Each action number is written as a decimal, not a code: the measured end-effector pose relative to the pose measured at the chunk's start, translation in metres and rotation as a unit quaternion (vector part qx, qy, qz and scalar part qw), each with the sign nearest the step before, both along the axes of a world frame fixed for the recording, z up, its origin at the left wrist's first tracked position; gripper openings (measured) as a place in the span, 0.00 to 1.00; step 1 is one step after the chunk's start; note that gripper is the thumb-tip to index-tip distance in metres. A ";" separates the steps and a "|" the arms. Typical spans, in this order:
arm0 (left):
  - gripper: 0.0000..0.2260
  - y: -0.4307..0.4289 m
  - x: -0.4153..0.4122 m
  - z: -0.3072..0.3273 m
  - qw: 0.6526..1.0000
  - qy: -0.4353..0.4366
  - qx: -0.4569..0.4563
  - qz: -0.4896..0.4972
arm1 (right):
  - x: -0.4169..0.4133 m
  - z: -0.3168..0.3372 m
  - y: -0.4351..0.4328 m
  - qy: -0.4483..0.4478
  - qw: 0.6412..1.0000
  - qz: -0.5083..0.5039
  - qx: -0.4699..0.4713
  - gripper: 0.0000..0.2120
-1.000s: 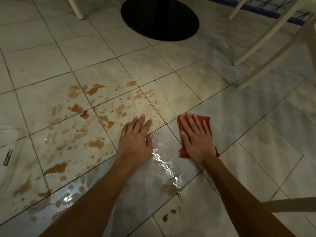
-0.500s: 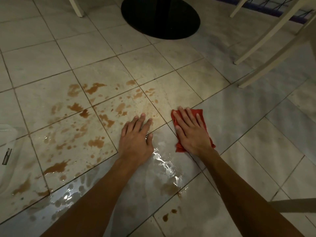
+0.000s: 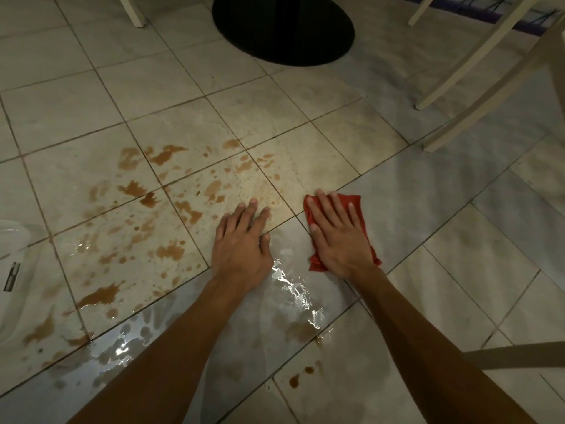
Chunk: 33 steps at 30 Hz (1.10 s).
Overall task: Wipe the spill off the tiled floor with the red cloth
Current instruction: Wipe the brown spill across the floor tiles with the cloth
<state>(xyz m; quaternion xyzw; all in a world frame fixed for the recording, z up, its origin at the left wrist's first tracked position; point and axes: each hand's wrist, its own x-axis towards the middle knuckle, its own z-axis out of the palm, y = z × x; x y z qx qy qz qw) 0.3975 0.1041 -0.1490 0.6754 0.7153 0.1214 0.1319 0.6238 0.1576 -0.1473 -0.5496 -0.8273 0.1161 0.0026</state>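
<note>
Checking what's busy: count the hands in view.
2. Left hand rests flat on the tiled floor beside the spill; right hand presses the red cloth, to its right. None hidden.

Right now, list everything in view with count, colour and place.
square-tiled floor: one, beige, throughout
splashed liquid spill: many patches, brown, left of the left hand
glossy wet puddle: one, clear, between the forearms
folded red cloth: one, red, under the right hand
round table base: one, black, top centre
slanted chair legs: at least three, white, upper right
translucent object: one, whitish, left edge
left hand: flat on the floor
right hand: flat on the cloth
</note>
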 end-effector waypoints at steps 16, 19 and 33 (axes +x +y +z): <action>0.28 -0.017 0.000 -0.001 1.000 0.012 -0.003 -0.007 | 0.023 -0.012 -0.057 -0.019 0.996 0.087 0.018 0.30; 0.28 -0.019 -0.005 -0.003 1.000 0.019 -0.001 -0.019 | 0.050 -0.011 -0.069 -0.024 0.995 0.093 0.012 0.30; 0.27 -0.029 -0.007 0.000 1.000 0.013 -0.005 -0.021 | 0.053 -0.010 -0.072 -0.019 0.999 0.041 0.006 0.31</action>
